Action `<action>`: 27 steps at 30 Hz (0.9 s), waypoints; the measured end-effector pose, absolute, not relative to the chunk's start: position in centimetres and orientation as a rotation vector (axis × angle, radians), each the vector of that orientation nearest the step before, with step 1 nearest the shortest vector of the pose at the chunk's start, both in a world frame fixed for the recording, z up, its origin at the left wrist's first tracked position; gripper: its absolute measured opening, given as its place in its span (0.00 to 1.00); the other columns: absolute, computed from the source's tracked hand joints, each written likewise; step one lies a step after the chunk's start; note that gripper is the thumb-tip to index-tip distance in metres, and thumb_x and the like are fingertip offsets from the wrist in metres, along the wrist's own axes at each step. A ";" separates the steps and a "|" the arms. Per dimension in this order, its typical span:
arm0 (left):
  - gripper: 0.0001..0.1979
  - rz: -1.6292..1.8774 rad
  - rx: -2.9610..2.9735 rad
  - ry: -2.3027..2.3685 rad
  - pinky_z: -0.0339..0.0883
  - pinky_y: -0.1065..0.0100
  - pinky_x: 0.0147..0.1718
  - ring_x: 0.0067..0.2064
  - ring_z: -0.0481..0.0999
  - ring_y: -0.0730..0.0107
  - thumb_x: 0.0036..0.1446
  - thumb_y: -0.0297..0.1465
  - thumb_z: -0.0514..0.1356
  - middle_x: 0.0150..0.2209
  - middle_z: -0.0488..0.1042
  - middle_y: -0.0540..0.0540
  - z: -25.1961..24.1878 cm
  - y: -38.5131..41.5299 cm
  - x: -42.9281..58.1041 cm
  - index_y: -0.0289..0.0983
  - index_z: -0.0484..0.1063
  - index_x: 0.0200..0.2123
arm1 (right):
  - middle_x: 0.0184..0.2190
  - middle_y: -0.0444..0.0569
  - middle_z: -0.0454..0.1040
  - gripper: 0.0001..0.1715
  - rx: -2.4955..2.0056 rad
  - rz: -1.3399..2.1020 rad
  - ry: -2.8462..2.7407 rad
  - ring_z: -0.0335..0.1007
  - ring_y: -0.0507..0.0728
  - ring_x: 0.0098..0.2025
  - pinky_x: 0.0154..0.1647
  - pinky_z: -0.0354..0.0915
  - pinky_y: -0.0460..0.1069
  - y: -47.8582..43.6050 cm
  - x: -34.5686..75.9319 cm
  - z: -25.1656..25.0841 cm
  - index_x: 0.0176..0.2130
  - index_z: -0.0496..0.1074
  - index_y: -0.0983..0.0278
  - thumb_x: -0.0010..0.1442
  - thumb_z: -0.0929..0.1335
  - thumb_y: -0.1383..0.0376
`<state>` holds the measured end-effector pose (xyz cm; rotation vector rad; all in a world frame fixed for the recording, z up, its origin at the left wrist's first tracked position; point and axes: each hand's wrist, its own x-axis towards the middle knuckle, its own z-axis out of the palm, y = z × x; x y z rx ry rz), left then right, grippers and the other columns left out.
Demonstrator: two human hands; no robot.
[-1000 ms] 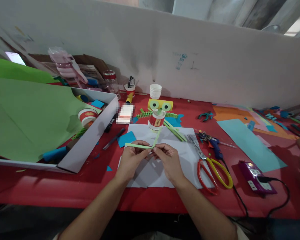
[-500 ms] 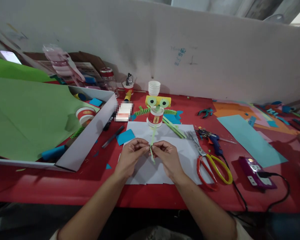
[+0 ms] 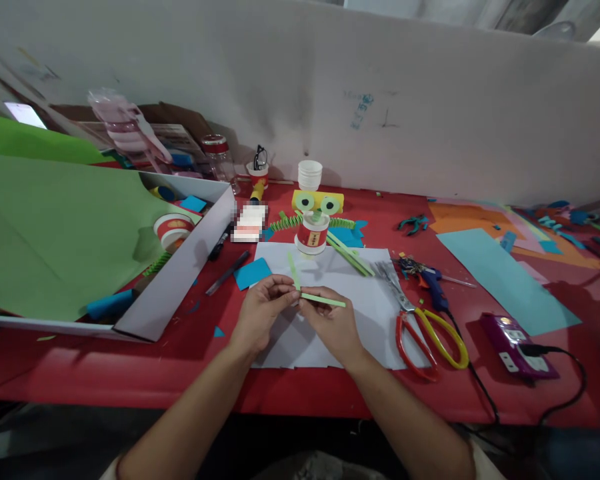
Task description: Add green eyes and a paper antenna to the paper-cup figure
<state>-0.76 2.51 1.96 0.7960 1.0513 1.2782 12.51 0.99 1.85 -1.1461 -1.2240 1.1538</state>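
Note:
Between my fingertips are light green paper strips [image 3: 325, 300], crossing at about a right angle; one end points away from me, the other lies to the right across my right fingers. My left hand [image 3: 264, 312] pinches them at the corner. My right hand [image 3: 333, 323] is closed on the same spot from the other side. Both are above the white paper [image 3: 300, 350]. Just beyond stands a red and white paper cup [image 3: 311, 237] with pleated green paper arms [image 3: 286, 223]. Behind it is a yellow paper roll [image 3: 319, 202] with round green eyes. More green strips [image 3: 351, 257] lie beside the cup.
Scissors [image 3: 420, 340] with red and yellow handles lie right of the paper, near a blue glue gun [image 3: 433, 287] and a purple power socket [image 3: 517, 347]. A white box [image 3: 180, 267] stands left. A blue square [image 3: 253, 273] touches the paper's left side. Another person's hand shows at far right.
One strip end, which hung toward me, now points right across my right hand. The other end now tilts to the upper left. Both hands stay close together.

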 end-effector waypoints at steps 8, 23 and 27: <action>0.11 1.247 0.789 0.993 0.65 0.72 0.29 0.27 0.72 0.75 0.44 0.32 0.69 0.25 0.75 0.50 1.5 2.6 -1.1 0.35 0.75 0.32 | 0.21 0.45 0.77 0.07 -1.112 1.336 -1.039 0.73 0.55 0.25 0.28 0.69 0.48 1.6 12.5 2.5 0.32 0.78 0.64 0.50 0.72 0.63; 0.09 1.243 0.816 1.004 0.61 0.73 0.28 0.27 0.66 0.75 0.40 0.32 0.69 0.27 0.74 0.48 2.3 2.5 -1.0 0.35 0.77 0.27 | 0.21 0.44 0.73 0.15 -1.103 1.355 -0.810 0.65 0.49 0.22 0.22 0.58 0.44 2.4 13.2 2.5 0.28 0.74 0.65 0.47 0.75 0.56; 0.06 1.304 0.844 1.025 0.59 0.73 0.28 0.27 0.64 0.75 0.41 0.31 0.68 0.27 0.72 0.49 1.9 2.5 -1.1 0.36 0.75 0.23 | 0.20 0.41 0.67 0.18 -1.122 1.173 -0.753 0.58 0.48 0.21 0.21 0.55 0.45 2.8 13.9 2.3 0.25 0.69 0.64 0.52 0.71 0.52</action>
